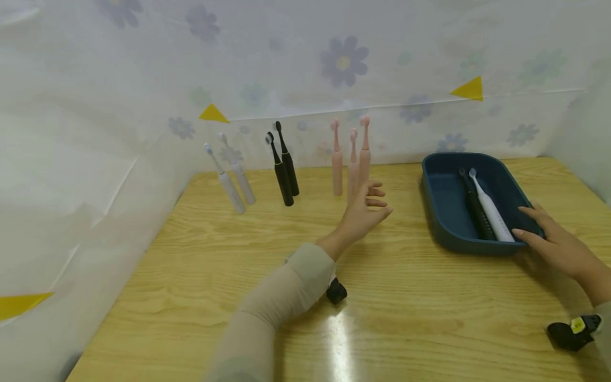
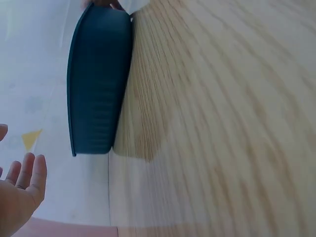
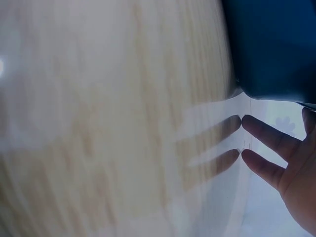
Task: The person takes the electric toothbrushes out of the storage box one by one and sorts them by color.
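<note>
My left hand (image 1: 365, 212) is in front of three upright pink toothbrushes (image 1: 337, 170), its fingers loosely extended and its palm bare. It overlaps the lower part of the two right-hand ones in the head view. At the right, my right hand (image 1: 556, 244) rests on the near right corner of a dark blue tray (image 1: 441, 233), thumb and forefinger over the rim. Two other fingers (image 3: 269, 136) stretch out straight beside the tray in the right wrist view. Inside the tray lie a black toothbrush (image 1: 477, 212) and a white toothbrush (image 1: 494, 212), side by side.
Two black toothbrushes (image 1: 282, 183) stand left of the pink ones, and two white toothbrushes (image 1: 231, 192) stand farther left. A flowered white sheet (image 1: 286, 53) hangs behind the wooden table (image 1: 200, 286). Yellow triangles mark the sheet.
</note>
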The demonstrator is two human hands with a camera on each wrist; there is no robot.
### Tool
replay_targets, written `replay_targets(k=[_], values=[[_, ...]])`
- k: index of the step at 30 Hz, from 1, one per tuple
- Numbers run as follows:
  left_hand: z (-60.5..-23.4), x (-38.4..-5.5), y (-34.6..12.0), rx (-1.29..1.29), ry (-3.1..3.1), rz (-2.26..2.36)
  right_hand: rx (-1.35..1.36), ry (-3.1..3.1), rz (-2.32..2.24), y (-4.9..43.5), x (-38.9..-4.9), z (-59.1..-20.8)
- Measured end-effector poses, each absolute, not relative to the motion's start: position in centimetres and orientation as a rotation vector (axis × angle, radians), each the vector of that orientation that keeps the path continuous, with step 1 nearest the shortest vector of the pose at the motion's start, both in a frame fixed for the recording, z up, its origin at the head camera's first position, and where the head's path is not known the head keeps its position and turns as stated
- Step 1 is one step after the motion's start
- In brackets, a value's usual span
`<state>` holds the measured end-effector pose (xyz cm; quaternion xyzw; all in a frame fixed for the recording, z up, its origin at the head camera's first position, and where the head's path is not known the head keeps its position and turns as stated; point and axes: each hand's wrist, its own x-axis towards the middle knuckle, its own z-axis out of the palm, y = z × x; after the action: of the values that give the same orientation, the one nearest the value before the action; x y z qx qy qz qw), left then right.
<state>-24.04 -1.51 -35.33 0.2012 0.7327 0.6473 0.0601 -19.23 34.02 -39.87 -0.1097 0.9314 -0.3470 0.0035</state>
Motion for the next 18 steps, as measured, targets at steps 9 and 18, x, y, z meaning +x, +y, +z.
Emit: replay_targets(k=[9, 18], values=[[-35.8, -23.9, 1.8, 0.658, 2.179, 1.919, -0.344, 2.927, -1.11, 34.2, -19.2, -40.1], [-35.3, -23.9, 4.8, 0.635, 2.11, 1.878, -0.347, 2.93, -1.105, 34.3, -19.4, -40.0]])
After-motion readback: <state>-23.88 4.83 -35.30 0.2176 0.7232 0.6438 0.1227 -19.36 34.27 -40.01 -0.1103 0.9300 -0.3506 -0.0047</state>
